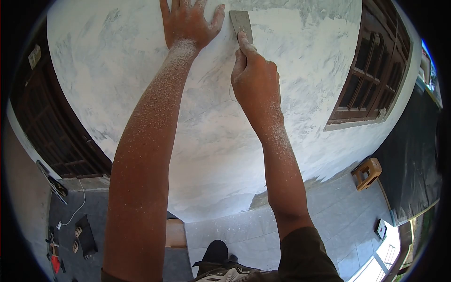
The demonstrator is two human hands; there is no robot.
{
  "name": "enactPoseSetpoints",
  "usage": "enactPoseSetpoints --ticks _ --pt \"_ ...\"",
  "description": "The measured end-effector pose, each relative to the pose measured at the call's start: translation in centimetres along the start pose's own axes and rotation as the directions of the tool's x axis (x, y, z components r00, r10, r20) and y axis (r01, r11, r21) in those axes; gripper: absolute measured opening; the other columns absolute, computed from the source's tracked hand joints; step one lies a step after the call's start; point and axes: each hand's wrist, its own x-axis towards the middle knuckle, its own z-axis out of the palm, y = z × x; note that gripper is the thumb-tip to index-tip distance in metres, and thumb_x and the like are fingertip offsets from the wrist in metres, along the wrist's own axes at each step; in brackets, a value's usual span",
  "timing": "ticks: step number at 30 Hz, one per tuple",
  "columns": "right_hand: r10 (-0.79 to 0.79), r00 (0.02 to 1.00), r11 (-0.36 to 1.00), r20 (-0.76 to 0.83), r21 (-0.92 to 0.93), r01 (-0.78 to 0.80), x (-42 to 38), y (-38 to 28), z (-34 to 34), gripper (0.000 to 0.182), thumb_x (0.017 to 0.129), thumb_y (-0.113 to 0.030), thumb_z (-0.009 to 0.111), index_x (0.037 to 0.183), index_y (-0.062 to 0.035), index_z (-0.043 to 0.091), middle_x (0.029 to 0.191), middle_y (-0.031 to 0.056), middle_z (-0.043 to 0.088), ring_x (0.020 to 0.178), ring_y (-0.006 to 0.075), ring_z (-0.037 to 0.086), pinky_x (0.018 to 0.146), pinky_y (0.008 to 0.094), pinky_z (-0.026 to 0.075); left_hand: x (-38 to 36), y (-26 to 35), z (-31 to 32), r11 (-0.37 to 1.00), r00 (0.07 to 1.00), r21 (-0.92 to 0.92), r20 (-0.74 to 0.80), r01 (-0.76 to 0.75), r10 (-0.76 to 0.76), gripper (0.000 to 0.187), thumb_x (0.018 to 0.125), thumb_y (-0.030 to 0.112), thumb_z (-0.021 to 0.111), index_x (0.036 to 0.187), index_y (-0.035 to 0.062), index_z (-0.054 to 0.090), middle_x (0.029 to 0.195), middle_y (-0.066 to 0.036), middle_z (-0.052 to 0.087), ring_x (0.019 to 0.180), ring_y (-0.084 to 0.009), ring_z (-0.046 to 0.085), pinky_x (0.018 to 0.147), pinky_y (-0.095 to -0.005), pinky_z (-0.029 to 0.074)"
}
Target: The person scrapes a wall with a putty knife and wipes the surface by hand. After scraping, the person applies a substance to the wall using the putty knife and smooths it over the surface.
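A white wall (206, 136) with grey, patchy plaster fills the middle of the view. My left hand (189, 23) lies against its upper part, fingers spread, with nothing held; the fingertips run out at the top edge. To its right, my right hand (256, 75) is wrapped round a flat metal scraper (241, 21), whose blade points up at the wall. One finger is stretched along the blade. White dust covers both wrists and forearms.
Dark wooden door panels (44, 122) stand at the left, a brown-framed window (371, 66) at the right. On the tiled floor (329, 216) are a wooden stool (367, 174), a white cable (77, 210), sandals (76, 238) and tools. A dark sheet (408, 150) hangs far right.
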Motion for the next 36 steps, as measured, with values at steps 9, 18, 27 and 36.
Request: enactPoseSetpoints --ticks 9,18,27,36 --pt "-0.001 1.0 1.0 -0.003 0.025 0.001 0.2 0.2 -0.1 0.036 0.106 -0.015 0.052 0.138 -0.0052 0.063 0.082 0.0221 0.074 0.07 0.0308 0.075 0.07 0.0412 0.061 0.0 0.0 -0.1 0.999 1.0 -0.023 -0.007 0.022 -0.023 0.072 0.093 0.044 0.063 0.157 0.0163 0.043 0.17 -0.017 0.021 0.159 -0.0307 0.015 0.128 -0.0548 0.011" --pt "0.012 1.0 1.0 0.009 0.02 -0.012 0.7 -0.4 -0.5 0.036 0.106 -0.016 0.052 0.139 -0.0081 0.064 0.081 0.0226 0.074 0.072 0.0318 0.076 0.071 0.0411 0.062 0.0 0.0 -0.3 1.0 1.0 -0.006 0.002 0.02 -0.02 0.072 0.093 0.045 0.062 0.156 0.0157 0.043 0.169 -0.017 0.022 0.159 -0.0302 0.014 0.128 -0.0543 0.01" --pt "-0.001 1.0 1.0 -0.001 0.002 0.001 1.3 -0.7 -0.7 0.035 0.105 -0.014 0.053 0.138 -0.0071 0.064 0.085 0.0226 0.075 0.072 0.032 0.076 0.07 0.0399 0.062 0.1 -0.1 0.0 1.0 1.0 -0.008 -0.002 0.023 -0.023 0.072 0.093 0.044 0.062 0.157 0.0161 0.043 0.169 -0.018 0.023 0.159 -0.0305 0.015 0.128 -0.0546 0.01" --pt "-0.016 0.999 1.0 -0.042 0.016 0.017 1.7 -0.3 -0.2 0.035 0.106 -0.016 0.053 0.138 -0.0074 0.064 0.082 0.0218 0.074 0.07 0.0311 0.075 0.068 0.041 0.061 0.0 0.0 -0.2 1.0 1.0 0.0 -0.005 0.02 -0.02 0.072 0.093 0.044 0.063 0.156 0.0163 0.044 0.169 -0.018 0.023 0.158 -0.031 0.016 0.128 -0.0552 0.011"
